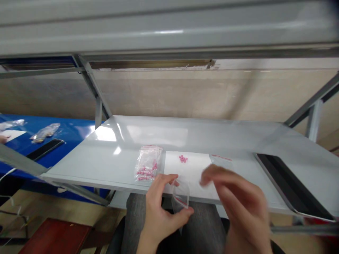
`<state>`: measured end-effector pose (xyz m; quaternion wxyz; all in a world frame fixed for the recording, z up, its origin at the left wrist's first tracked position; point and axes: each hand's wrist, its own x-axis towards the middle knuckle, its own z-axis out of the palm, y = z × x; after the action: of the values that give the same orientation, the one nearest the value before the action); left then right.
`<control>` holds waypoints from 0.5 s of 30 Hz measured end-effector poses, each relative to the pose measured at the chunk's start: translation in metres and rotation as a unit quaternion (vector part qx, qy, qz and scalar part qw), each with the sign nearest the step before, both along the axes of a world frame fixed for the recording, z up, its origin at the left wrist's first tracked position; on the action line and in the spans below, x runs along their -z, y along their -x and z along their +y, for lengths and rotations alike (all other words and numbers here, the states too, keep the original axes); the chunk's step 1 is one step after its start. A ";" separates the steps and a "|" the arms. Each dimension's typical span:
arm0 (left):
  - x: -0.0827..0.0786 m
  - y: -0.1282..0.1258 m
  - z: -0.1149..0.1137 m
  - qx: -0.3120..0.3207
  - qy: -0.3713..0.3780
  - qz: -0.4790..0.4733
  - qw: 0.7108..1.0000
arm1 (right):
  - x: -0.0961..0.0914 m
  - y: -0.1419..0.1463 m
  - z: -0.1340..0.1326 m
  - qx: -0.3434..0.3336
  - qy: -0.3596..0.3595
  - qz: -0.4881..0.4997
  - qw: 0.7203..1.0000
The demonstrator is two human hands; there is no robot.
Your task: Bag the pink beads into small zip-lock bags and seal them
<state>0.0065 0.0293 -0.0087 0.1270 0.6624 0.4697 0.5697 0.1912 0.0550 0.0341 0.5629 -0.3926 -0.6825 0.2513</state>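
A dark tablet (291, 190) is laid at the right of the grey table (106, 155). On a blue table (71, 132) to the left, a black phone (45, 149) and clear packets (45, 132) are seen. A red-brown surface (55, 236) is seen below.

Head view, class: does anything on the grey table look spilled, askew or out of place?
Nothing stands out. The pink beads sit in one small cluster on the white sheet, filled bags lie stacked beside it, and the left hand holds a clear bag.
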 end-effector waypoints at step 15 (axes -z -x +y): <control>0.004 -0.003 0.004 0.019 -0.037 -0.013 0.999 | 0.042 0.017 0.090 0.110 -0.024 -0.360 0.926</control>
<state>0.0099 0.0334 -0.0131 0.1198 0.6680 0.4340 0.5925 0.1737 0.1447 -0.0083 0.3127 -0.5156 -0.7976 0.0128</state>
